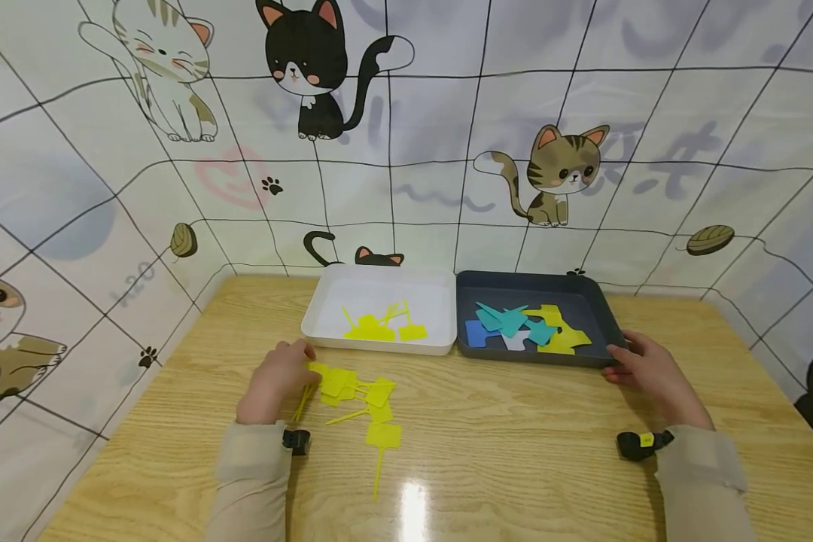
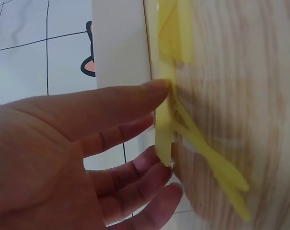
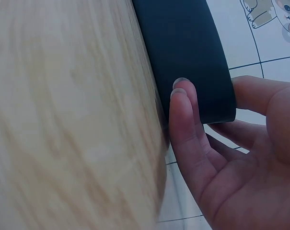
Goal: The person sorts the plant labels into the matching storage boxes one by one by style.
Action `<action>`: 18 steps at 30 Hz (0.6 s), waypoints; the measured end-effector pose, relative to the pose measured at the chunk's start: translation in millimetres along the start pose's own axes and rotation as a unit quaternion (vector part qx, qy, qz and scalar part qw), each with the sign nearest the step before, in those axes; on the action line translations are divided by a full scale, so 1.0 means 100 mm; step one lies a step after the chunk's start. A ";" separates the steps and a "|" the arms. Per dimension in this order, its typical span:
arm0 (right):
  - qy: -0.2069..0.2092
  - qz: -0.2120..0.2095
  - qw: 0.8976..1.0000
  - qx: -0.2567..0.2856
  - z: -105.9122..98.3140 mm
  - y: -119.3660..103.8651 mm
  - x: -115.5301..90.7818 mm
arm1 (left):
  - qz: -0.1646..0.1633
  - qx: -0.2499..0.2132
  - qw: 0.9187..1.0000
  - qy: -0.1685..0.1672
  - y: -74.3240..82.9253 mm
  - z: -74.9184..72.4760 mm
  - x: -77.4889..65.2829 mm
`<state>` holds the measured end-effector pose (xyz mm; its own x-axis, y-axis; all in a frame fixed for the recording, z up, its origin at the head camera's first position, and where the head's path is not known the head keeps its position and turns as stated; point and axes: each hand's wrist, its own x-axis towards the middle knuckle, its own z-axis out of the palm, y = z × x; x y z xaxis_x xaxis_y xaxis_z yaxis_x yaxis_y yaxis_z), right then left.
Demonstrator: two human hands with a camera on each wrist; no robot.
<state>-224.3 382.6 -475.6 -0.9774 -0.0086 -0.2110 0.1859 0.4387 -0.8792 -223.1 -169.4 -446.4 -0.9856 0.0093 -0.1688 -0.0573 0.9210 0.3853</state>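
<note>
My left hand [image 1: 281,380] is at the left end of a loose group of yellow plant labels [image 1: 339,384], just in front of the white tray [image 1: 312,331]. Between its thumb and fingers it pinches yellow plant labels [image 2: 164,139], whose thin stems point down toward the table. One more yellow label [image 1: 384,435] lies nearest me, stem toward me. At the front right corner of the dark grey tray [image 1: 606,320], my right hand [image 1: 657,373] grips the wall, with the thumb at the rim and fingertips [image 3: 182,103] against the outside.
Inside the white tray lie several yellow labels [image 1: 373,329]. The dark tray holds teal labels [image 1: 513,322], yellow pieces [image 1: 565,335], a blue piece [image 1: 477,333] and a pale one. Both trays stand side by side at the back of the wooden table [image 1: 501,452], against a cat-patterned cloth [image 1: 433,188].
</note>
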 end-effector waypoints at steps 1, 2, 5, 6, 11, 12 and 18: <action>-0.001 -0.001 1.000 0.000 0.00 0.00 0.00 | 0.000 -0.004 1.000 -0.002 0.00 0.00 0.00; -0.001 -0.002 1.000 0.000 0.00 0.00 0.00 | 0.000 -0.008 1.000 -0.004 0.00 0.00 0.00; -0.002 -0.003 1.000 0.000 0.00 -0.01 0.01 | -0.005 -0.020 1.000 -0.009 0.01 0.00 0.00; -0.001 -0.002 1.000 0.000 0.00 -0.01 0.01 | -0.006 -0.024 1.000 -0.011 0.01 0.00 0.00; 0.007 0.004 1.000 -0.007 0.00 -0.01 0.02 | -0.008 -0.040 0.999 -0.022 0.02 -0.01 0.00; 0.009 0.004 1.000 -0.008 0.00 -0.01 0.02 | -0.005 -0.043 0.999 -0.024 0.02 0.00 0.00; 0.016 0.006 1.000 -0.005 0.01 -0.01 0.03 | 0.009 -0.065 0.997 -0.040 0.01 0.00 0.01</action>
<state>-227.7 381.3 -476.1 -0.9776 0.0249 -0.2088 0.1977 0.4468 -0.8725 -224.4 -168.8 -446.6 -0.9712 0.0613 -0.2304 -0.0645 0.8627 0.5016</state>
